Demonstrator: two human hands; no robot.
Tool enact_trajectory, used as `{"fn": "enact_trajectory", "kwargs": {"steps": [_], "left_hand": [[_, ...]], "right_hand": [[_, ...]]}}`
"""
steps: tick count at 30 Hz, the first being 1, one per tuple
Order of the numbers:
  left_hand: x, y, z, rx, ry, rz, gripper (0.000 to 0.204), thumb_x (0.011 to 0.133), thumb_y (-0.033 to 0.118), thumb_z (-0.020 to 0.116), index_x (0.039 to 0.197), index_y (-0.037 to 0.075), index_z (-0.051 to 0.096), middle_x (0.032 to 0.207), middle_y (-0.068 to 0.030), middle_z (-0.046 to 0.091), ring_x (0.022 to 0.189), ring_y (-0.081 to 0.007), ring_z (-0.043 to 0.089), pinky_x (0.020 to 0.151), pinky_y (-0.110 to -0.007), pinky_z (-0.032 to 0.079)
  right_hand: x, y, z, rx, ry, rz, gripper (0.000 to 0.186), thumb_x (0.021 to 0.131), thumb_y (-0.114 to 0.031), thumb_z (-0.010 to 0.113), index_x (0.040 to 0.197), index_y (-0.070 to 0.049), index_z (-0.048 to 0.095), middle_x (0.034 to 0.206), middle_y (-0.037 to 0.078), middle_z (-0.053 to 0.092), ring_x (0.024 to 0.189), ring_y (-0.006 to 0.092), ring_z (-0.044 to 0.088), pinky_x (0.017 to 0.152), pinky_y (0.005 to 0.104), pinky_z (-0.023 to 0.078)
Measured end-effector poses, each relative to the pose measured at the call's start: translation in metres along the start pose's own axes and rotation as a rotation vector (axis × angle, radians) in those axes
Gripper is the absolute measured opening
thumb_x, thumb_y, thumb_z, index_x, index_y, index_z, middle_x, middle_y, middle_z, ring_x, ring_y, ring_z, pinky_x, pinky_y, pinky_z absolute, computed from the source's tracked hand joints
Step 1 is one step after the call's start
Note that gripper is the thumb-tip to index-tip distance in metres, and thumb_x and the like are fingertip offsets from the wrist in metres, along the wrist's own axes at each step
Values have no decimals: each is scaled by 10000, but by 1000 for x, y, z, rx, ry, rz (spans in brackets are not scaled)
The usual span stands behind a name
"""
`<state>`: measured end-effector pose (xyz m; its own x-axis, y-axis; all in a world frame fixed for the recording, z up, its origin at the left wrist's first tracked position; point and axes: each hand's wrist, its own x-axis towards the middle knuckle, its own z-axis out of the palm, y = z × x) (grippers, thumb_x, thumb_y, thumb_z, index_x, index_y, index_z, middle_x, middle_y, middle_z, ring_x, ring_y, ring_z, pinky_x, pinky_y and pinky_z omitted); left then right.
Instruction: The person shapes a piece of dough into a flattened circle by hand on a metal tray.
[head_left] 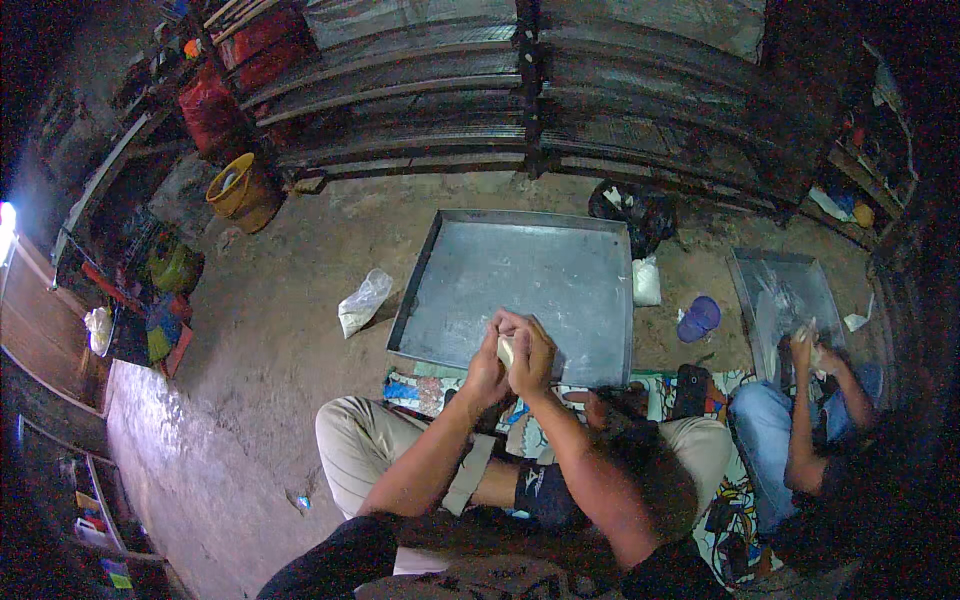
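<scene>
Pale lump (507, 350) of soft-looking material sits cupped between a seated person's left hand (485, 372) and right hand (532, 360), fingers of both wrapped around it, over the near side of a wide metal tray (530, 270). Pressing or shaping appears to be the step in hand; the next move would call for even pressure, then a careful parting of the palms. A clear bag (366, 302) stands left of the tray; a co-worker (765, 430) sits at right.
</scene>
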<state>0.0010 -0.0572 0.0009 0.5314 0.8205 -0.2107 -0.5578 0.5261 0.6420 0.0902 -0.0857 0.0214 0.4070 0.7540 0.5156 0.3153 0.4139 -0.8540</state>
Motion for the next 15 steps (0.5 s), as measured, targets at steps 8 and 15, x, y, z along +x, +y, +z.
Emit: {"fn": "enact_trajectory", "kwargs": {"steps": [8, 15], "left_hand": [[-2, -15, -14, 68, -139, -166, 712, 983, 659, 222, 1452, 136, 335, 1352, -108, 508, 1221, -251, 522, 1036, -408, 429], [0, -18, -18, 80, -121, -186, 754, 974, 670, 207, 1500, 131, 256, 1469, -120, 416, 1340, -269, 426, 1100, -421, 362]], "right_hand": [[-1, 11, -2, -217, -8, 53, 469, 1011, -358, 433, 760, -27, 652, 741, 153, 658, 707, 341, 657, 666, 407, 491], [17, 34, 2, -284, -100, 351, 658, 992, -509, 453, 616, 12, 593, 542, 182, 573, 512, 317, 578, 554, 450, 440]]}}
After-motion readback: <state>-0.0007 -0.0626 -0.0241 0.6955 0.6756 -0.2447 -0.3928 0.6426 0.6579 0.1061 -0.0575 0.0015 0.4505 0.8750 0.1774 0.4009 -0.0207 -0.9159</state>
